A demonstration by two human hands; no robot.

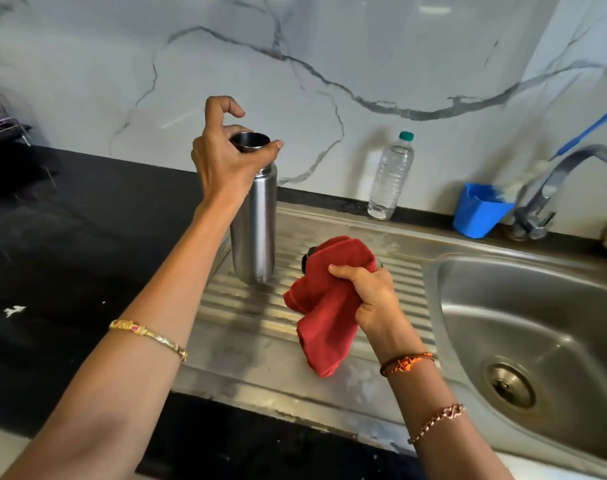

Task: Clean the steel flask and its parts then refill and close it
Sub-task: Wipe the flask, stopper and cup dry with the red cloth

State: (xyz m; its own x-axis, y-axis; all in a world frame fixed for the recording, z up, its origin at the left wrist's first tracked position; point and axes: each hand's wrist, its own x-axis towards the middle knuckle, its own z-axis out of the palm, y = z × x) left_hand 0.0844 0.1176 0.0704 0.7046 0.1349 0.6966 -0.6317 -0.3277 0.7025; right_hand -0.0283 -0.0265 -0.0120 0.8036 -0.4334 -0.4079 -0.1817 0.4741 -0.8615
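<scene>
My right grip [368, 292] clutches the cloth [324, 306] at five o'clock; left grip [226, 154] pinches the flask [255, 230] neck, upright on the drainboard [246, 341]. It could tip on those ridges.

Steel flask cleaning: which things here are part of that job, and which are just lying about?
In use:
steel flask, open, upright on the draining board, left hand at its neck
red cloth, gripped by right hand

Lying about:
plastic water bottle
blue tub
tap
sink
</scene>
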